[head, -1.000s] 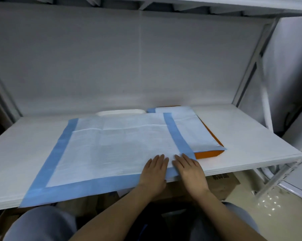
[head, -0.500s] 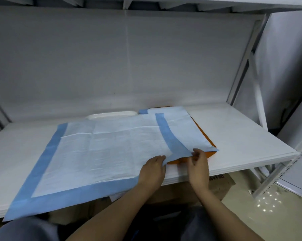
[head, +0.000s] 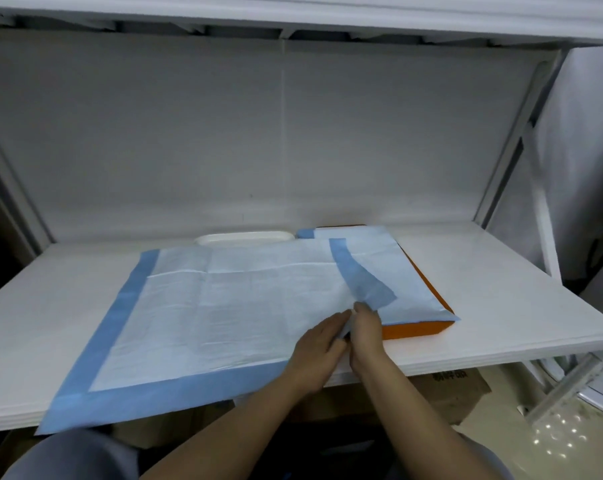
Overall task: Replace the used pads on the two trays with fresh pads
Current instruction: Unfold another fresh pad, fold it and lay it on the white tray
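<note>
The blue pad (head: 203, 313) still sprawls unfitted over the white tray (head: 244, 237). Your right hand (head: 366, 327) pinches its corner; your left hand (head: 314, 355) presses flat. The orange tray (head: 418, 329) looks covered.

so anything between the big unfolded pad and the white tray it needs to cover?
Nothing visible. The large blue-bordered pad lies spread on the shelf, its far edge overlapping the white tray. Its right edge overlaps the padded orange tray; the right hand pinches that corner, with the left hand resting on the pad.
</note>
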`<state>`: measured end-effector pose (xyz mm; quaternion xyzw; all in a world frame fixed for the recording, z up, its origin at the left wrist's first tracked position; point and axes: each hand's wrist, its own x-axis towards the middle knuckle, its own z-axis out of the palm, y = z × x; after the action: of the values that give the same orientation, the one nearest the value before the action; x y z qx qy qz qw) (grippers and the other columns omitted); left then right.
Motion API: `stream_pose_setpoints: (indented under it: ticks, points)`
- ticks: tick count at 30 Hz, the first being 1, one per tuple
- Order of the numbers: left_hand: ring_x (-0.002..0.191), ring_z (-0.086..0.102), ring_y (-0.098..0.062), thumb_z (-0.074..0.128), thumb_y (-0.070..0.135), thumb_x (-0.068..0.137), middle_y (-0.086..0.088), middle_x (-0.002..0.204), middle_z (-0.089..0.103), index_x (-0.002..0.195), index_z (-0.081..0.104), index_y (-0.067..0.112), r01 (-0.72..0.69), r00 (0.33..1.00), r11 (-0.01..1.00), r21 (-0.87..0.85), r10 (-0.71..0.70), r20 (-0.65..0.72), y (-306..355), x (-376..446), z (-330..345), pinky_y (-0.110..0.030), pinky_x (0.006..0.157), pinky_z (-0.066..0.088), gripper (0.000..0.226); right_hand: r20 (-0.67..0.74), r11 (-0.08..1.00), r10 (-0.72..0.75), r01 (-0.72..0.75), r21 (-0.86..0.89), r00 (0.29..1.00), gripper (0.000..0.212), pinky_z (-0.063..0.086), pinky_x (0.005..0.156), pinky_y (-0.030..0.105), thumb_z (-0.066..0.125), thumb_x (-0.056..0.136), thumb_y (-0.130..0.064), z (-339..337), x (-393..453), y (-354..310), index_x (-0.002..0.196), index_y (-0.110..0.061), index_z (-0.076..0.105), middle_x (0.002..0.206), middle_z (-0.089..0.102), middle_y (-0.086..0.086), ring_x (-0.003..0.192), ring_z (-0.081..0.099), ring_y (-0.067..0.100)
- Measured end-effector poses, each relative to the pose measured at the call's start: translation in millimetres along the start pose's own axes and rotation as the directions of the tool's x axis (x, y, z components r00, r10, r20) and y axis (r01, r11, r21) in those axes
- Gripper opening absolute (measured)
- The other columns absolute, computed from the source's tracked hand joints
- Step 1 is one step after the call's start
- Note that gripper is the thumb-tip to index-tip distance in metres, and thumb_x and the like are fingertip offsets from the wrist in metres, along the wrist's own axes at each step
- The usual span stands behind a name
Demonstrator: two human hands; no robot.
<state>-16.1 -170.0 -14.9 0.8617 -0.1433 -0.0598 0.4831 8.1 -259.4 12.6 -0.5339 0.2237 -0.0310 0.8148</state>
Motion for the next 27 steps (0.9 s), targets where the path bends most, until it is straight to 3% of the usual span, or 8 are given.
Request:
stream_pose_setpoints:
  ticks: [3,5,9,14,17,21,24,27]
  points:
    - [0.121,0.042,-0.006,0.034,0.031,0.102,0.004,0.143,0.041,0.138,0.040,0.026,0.148,0.976,0.810,-0.567,-0.211,-0.047,27,2,-24,-0.018,0.098,0.032,0.037,0.110,0.998,-0.051,0.054,-0.020,0.993,0.021,0.045,0.067,0.028,0.039,0.099,-0.019,9,-11,-8,0.114,-0.014,0.053,0.092,0.060,0.002,0.081,0.056,0.013]
    - [0.124,0.045,-0.013,0.035,0.035,0.101,0.000,0.141,0.044,0.140,0.042,0.020,0.165,0.955,0.738,-0.654,-0.284,-0.079,41,11,-44,-0.021,0.089,0.034,0.042,0.182,0.987,-0.111,0.130,-0.095,0.977,0.017,0.045,0.072,0.026,0.038,0.100,-0.021,22,-14,-7,0.112,-0.019,0.051,0.093,0.059,-0.004,0.084,0.055,0.008]
    - [0.120,0.053,-0.019,0.033,0.054,0.097,0.002,0.141,0.048,0.141,0.041,0.024,0.261,0.953,0.736,-0.625,-0.300,0.045,57,31,-90,-0.030,0.091,0.046,0.054,0.279,0.907,-0.266,0.338,-0.253,0.923,0.031,0.045,0.094,0.030,0.037,0.102,-0.018,51,-26,-3,0.130,-0.013,0.047,0.121,0.057,0.004,0.112,0.053,0.017]
    - [0.079,0.059,-0.020,0.043,0.055,0.090,-0.006,0.104,0.062,0.124,0.053,0.014,0.422,0.895,0.722,-0.548,-0.428,0.125,67,48,-152,-0.029,0.061,0.047,0.054,0.381,0.840,-0.316,0.443,-0.314,0.869,0.037,0.035,0.092,0.019,0.039,0.101,-0.015,88,-37,6,0.138,-0.012,0.036,0.122,0.046,-0.003,0.118,0.045,0.011]
    - [0.073,0.061,-0.023,0.051,0.050,0.088,-0.010,0.087,0.062,0.114,0.055,0.008,0.495,0.858,0.663,-0.561,-0.476,0.194,62,49,-190,-0.032,0.062,0.051,0.050,0.482,0.717,-0.273,0.510,-0.475,0.832,0.070,0.033,0.103,0.022,0.038,0.094,-0.054,103,-42,13,0.140,-0.003,0.033,0.126,0.045,0.001,0.123,0.044,0.017]
    - [0.070,0.062,-0.024,0.056,0.031,0.091,-0.013,0.083,0.063,0.106,0.054,0.002,0.518,0.837,0.749,-0.413,-0.543,0.066,42,38,-238,-0.032,0.062,0.053,0.033,0.675,0.479,-0.239,0.689,-0.543,0.698,0.094,0.019,0.113,0.016,0.025,0.077,-0.081,128,-54,32,0.144,-0.015,0.019,0.145,0.032,0.002,0.137,0.029,0.015]
    - [0.074,0.062,-0.023,0.050,0.011,0.093,-0.014,0.090,0.063,0.109,0.055,0.002,0.506,0.849,0.843,-0.181,-0.524,-0.064,23,23,-263,-0.027,0.059,0.055,0.019,0.785,0.246,-0.316,0.845,-0.474,0.532,0.062,0.021,0.116,0.033,0.040,0.094,-0.052,142,-72,36,0.144,-0.025,0.014,0.152,0.025,-0.001,0.140,0.023,0.014]
    - [0.062,0.061,-0.016,0.043,0.001,0.093,-0.009,0.080,0.062,0.111,0.058,0.003,0.457,0.864,0.875,-0.161,-0.479,-0.155,-1,5,-286,-0.019,0.043,0.050,0.023,0.852,0.067,-0.284,0.895,-0.441,0.441,0.069,0.021,0.116,0.036,0.052,0.094,-0.024,159,-88,43,0.151,-0.018,0.014,0.158,0.018,0.001,0.145,0.018,0.019]
